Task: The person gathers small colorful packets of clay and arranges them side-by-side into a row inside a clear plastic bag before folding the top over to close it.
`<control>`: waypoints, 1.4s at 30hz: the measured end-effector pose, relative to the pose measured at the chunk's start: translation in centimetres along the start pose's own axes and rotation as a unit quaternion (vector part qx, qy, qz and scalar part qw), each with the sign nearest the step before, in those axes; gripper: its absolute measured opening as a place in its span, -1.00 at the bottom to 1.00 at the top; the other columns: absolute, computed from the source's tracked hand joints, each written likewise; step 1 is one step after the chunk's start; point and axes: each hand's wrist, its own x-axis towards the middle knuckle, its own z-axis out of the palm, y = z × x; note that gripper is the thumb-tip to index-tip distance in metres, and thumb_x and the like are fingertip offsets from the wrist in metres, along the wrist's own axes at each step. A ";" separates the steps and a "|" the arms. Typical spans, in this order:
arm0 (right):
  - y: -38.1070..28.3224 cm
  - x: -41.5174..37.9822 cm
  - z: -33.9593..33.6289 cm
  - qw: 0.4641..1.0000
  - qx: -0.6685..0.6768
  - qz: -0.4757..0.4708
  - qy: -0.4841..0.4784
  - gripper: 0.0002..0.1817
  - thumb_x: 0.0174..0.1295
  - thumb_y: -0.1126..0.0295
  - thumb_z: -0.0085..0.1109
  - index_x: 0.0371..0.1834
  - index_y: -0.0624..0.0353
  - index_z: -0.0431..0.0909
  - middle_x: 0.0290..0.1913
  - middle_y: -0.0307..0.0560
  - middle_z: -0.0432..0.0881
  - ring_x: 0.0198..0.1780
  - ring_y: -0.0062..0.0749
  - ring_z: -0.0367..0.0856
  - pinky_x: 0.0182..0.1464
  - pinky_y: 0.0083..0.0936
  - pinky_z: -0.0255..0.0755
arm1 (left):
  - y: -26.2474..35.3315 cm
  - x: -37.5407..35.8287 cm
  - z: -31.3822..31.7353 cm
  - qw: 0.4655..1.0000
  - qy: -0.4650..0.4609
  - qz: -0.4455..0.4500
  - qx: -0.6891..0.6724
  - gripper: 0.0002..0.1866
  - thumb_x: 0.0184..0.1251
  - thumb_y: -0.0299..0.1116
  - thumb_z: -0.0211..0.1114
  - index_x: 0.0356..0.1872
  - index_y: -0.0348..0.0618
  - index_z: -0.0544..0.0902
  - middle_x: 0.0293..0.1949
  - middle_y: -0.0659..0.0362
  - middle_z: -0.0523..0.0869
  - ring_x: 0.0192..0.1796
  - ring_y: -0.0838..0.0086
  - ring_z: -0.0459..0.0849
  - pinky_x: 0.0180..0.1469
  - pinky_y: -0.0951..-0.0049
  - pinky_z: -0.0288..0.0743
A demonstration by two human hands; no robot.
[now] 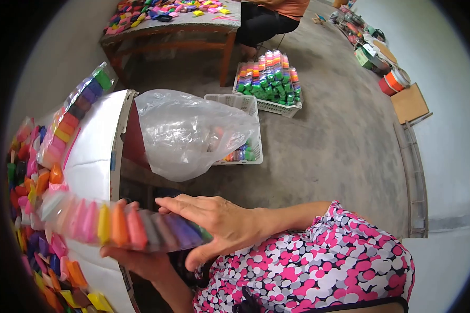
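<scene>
Left hand [141, 261] clamps the pack [121, 224] across the table edge [117, 156]; right hand [211, 216] (thumb apart) touches it.

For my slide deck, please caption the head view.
Left hand holds a clear bag of multicolored packets, right hand at its end, beside a packet-strewn table.

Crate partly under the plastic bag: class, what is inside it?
The crate shows colourful packets, green and orange among them, at its near end. The plastic bag covers much of the rest; what lies beneath cannot be fully told.
</scene>
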 end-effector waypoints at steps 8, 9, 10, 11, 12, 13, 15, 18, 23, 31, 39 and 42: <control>0.4 -0.3 2.2 0.989 -0.131 0.022 0.072 -0.12 0.04 0.00 0.45 0.21 0.47 0.27 -0.11 0.25 0.56 -0.13 0.13 0.65 -0.14 -0.21 0.54 | -2.1 0.1 -0.1 0.995 -0.064 -0.057 -0.058 -0.06 0.31 0.49 -0.09 0.31 -0.25 0.38 0.11 0.01 0.62 0.05 0.29 0.65 0.08 0.23 0.61; 0.4 -0.3 2.1 0.985 -0.152 0.018 0.076 -0.14 0.04 0.01 0.45 0.20 0.46 0.28 -0.14 0.23 0.57 -0.14 0.11 0.65 -0.15 -0.21 0.54 | -2.1 0.5 0.3 0.994 -0.096 -0.043 -0.038 -0.06 0.33 0.49 -0.13 0.34 -0.25 0.34 0.12 -0.03 0.61 0.03 0.28 0.66 0.07 0.23 0.61; 0.4 -0.3 2.0 0.982 -0.171 0.014 0.078 -0.15 0.04 0.02 0.45 0.20 0.45 0.28 -0.16 0.21 0.58 -0.16 0.09 0.66 -0.16 -0.21 0.54 | -2.2 1.1 0.6 0.994 -0.101 -0.040 -0.032 -0.08 0.37 0.45 -0.14 0.36 -0.26 0.31 0.15 -0.07 0.59 0.04 0.27 0.67 0.02 0.24 0.65; 0.2 -0.1 1.9 0.975 -0.207 0.019 0.083 -0.14 0.05 -0.04 0.42 0.19 0.45 0.30 -0.19 0.20 0.59 -0.19 0.06 0.66 -0.18 -0.22 0.53 | -2.3 1.6 0.9 0.993 -0.091 -0.058 -0.042 -0.10 0.39 0.42 -0.13 0.34 -0.27 0.32 0.15 -0.09 0.59 0.02 0.26 0.69 -0.02 0.25 0.68; 0.0 0.1 1.9 0.968 -0.237 0.020 0.082 -0.12 0.05 -0.10 0.39 0.19 0.46 0.32 -0.22 0.19 0.60 -0.21 0.04 0.67 -0.20 -0.22 0.53 | -2.3 2.1 0.8 0.993 -0.076 -0.070 -0.050 -0.13 0.41 0.40 -0.12 0.33 -0.28 0.32 0.14 -0.11 0.60 0.00 0.26 0.70 -0.07 0.26 0.70; 0.1 0.3 2.2 0.960 -0.265 0.004 0.090 -0.09 0.08 -0.17 0.33 0.20 0.47 0.33 -0.21 0.19 0.60 -0.22 0.02 0.67 -0.20 -0.24 0.53 | -2.4 2.7 0.8 0.995 -0.047 -0.081 -0.035 -0.14 0.41 0.38 -0.11 0.30 -0.29 0.35 0.07 -0.11 0.64 -0.05 0.25 0.73 -0.11 0.27 0.71; -0.5 0.7 2.2 0.948 -0.308 0.003 0.083 -0.04 0.12 -0.27 0.23 0.23 0.50 0.34 -0.18 0.21 0.61 -0.23 -0.01 0.67 -0.20 -0.26 0.54 | -3.4 4.1 0.2 0.994 -0.030 -0.102 -0.031 -0.18 0.44 0.36 -0.13 0.24 -0.31 0.41 -0.08 -0.08 0.71 -0.18 0.24 0.76 -0.16 0.29 0.73; -1.4 1.1 0.6 0.928 -0.355 0.007 0.116 -0.08 0.25 -0.26 0.08 0.31 0.48 0.32 0.01 0.25 0.60 -0.12 0.02 0.66 -0.14 -0.24 0.52 | -3.1 4.5 1.9 0.974 -0.068 -0.165 -0.140 -0.21 0.51 0.32 -0.24 0.18 -0.30 0.48 -0.28 -0.01 0.76 -0.32 0.26 0.77 -0.23 0.33 0.72; -3.2 4.1 0.2 0.885 -0.455 -0.087 0.053 -0.10 0.37 -0.15 -0.04 0.51 0.41 0.08 0.48 0.35 0.18 0.53 0.14 0.14 0.48 0.05 -0.01 | -3.9 4.3 2.6 0.968 -0.114 -0.142 -0.173 -0.26 0.53 0.31 -0.32 0.36 -0.10 0.36 0.17 0.06 0.61 0.16 0.34 0.63 0.22 0.28 0.54; 3.6 13.2 0.4 0.859 -0.498 -0.107 0.053 -0.32 0.40 0.00 -0.01 0.41 0.32 0.30 0.49 0.21 0.21 0.55 0.09 0.07 0.46 0.19 -0.05 | -6.7 4.1 2.1 0.958 -0.124 -0.188 -0.179 -0.32 0.55 0.20 -0.13 0.44 -0.09 0.27 0.22 0.18 0.58 0.14 0.45 0.65 0.15 0.36 0.57; 1.5 7.7 -4.9 0.954 -0.247 -0.048 0.166 -0.35 0.37 0.01 0.11 0.26 0.41 0.41 0.26 0.32 0.47 0.29 0.09 0.47 0.31 -0.13 0.29 | -7.9 5.4 3.0 0.948 -0.171 -0.211 -0.163 -0.24 0.41 0.39 -0.11 0.22 -0.12 0.45 0.01 0.13 0.66 -0.02 0.42 0.70 0.01 0.30 0.65; -1.2 0.7 -4.5 0.990 -0.110 0.064 0.061 -0.08 0.15 0.01 0.41 0.42 0.41 0.23 0.29 0.33 0.44 0.31 0.08 0.46 0.37 -0.23 0.28 | -8.6 6.1 4.0 0.952 -0.179 -0.178 -0.175 -0.21 0.33 0.45 -0.07 0.22 -0.06 0.43 -0.01 0.19 0.64 0.01 0.42 0.68 0.03 0.30 0.64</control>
